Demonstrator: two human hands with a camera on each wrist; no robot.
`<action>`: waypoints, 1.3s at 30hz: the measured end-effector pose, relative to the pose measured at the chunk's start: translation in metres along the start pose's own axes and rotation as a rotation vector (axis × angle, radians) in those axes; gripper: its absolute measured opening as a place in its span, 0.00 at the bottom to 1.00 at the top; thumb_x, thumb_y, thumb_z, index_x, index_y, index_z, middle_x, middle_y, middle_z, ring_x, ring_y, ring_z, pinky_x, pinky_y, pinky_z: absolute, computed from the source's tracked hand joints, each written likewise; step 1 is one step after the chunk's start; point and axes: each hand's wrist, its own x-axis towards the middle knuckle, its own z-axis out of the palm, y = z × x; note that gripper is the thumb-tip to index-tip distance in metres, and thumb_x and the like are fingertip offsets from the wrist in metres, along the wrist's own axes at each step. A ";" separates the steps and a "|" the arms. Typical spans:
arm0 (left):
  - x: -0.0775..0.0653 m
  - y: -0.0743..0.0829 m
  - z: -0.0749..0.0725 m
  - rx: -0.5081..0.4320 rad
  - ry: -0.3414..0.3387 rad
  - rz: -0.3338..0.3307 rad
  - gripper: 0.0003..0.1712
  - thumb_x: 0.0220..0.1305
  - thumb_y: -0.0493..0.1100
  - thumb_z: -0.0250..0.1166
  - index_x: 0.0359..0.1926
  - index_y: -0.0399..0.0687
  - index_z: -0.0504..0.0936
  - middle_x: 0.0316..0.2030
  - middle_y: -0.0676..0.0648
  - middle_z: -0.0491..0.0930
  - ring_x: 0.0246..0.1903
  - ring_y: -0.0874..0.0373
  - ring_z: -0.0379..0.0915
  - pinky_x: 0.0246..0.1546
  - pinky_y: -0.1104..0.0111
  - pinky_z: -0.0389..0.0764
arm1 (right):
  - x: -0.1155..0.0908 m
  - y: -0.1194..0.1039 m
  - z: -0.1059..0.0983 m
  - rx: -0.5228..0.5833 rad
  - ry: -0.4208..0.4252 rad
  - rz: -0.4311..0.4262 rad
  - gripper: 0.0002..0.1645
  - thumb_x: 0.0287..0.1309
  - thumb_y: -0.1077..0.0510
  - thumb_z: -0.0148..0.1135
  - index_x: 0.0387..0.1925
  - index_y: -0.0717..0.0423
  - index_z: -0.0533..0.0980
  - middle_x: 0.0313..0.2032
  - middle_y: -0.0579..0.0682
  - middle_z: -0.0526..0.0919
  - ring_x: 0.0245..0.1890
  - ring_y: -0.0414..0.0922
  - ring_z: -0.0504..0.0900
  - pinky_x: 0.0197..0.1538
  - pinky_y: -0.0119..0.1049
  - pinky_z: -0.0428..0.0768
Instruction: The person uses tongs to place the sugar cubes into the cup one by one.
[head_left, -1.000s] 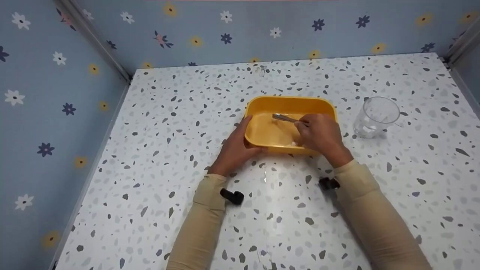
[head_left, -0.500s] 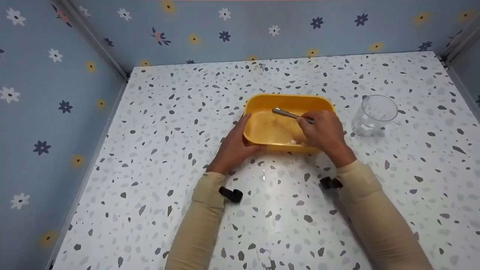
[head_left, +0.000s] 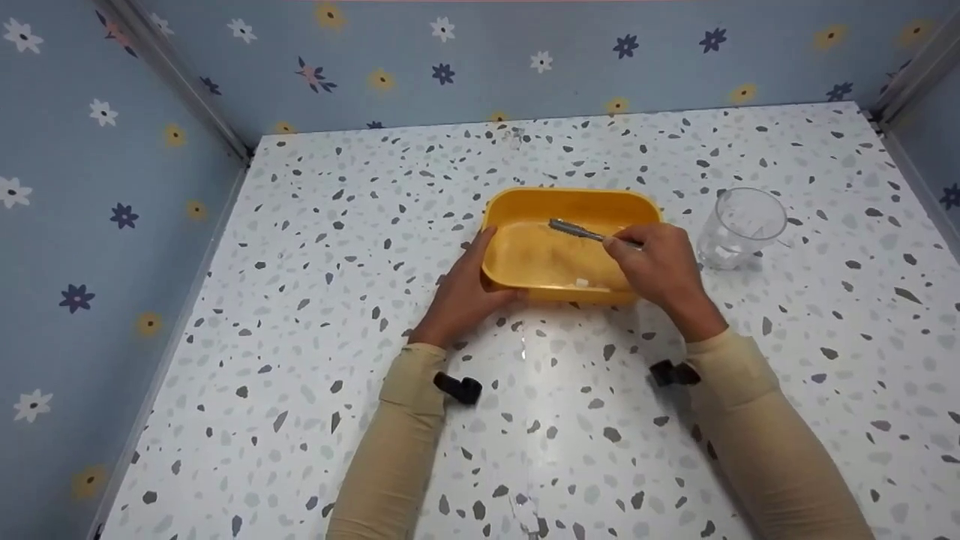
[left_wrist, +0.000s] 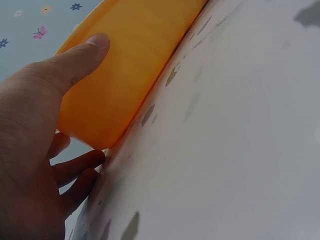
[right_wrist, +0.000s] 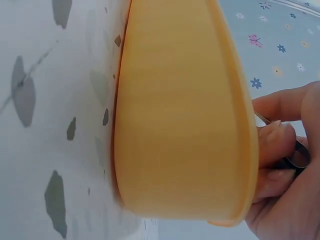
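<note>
A yellow plastic tub [head_left: 525, 255] rests on the speckled table, with a small white piece [head_left: 582, 283] lying inside near its front wall. My left hand [head_left: 466, 289] grips the tub's left corner; in the left wrist view its thumb [left_wrist: 82, 57] lies along the outer wall. My right hand [head_left: 660, 262] holds slim metal tongs [head_left: 577, 229] over the tub, tips pointing left. Part of the tongs' bent end [right_wrist: 301, 156] shows inside the palm in the right wrist view. The tub's right front corner is partly hidden behind the right hand.
A clear glass mug [head_left: 750, 217] stands right of the tub, with something whitish at its bottom. Blue flowered panels [head_left: 495, 60] wall the table at the back and left. Each forearm wears a black wrist mount [head_left: 459, 388].
My right hand and the tongs have shifted slightly to the right over the tub. A white bit seen at the tongs' tips half a second ago is hard to make out now. Left hand keeps its hold.
</note>
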 end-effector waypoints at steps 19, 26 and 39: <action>0.001 -0.001 -0.001 -0.015 0.014 0.014 0.62 0.50 0.62 0.77 0.79 0.76 0.47 0.76 0.59 0.55 0.71 0.57 0.56 0.70 0.55 0.58 | -0.010 0.013 -0.028 0.160 -0.054 0.175 0.18 0.64 0.50 0.62 0.39 0.62 0.87 0.29 0.57 0.81 0.27 0.48 0.72 0.27 0.34 0.71; 0.001 -0.001 0.001 -0.032 0.014 0.029 0.61 0.50 0.61 0.78 0.79 0.75 0.49 0.74 0.64 0.56 0.70 0.64 0.57 0.70 0.57 0.59 | -0.015 0.022 -0.042 0.187 -0.055 0.191 0.19 0.64 0.47 0.64 0.41 0.60 0.88 0.27 0.55 0.79 0.26 0.47 0.69 0.24 0.35 0.65; 0.001 0.001 0.001 -0.010 0.011 0.015 0.62 0.50 0.63 0.77 0.79 0.73 0.48 0.75 0.62 0.56 0.71 0.61 0.55 0.70 0.57 0.58 | -0.012 0.030 -0.079 0.218 0.001 0.259 0.20 0.66 0.47 0.63 0.40 0.61 0.87 0.23 0.48 0.75 0.18 0.43 0.67 0.19 0.33 0.67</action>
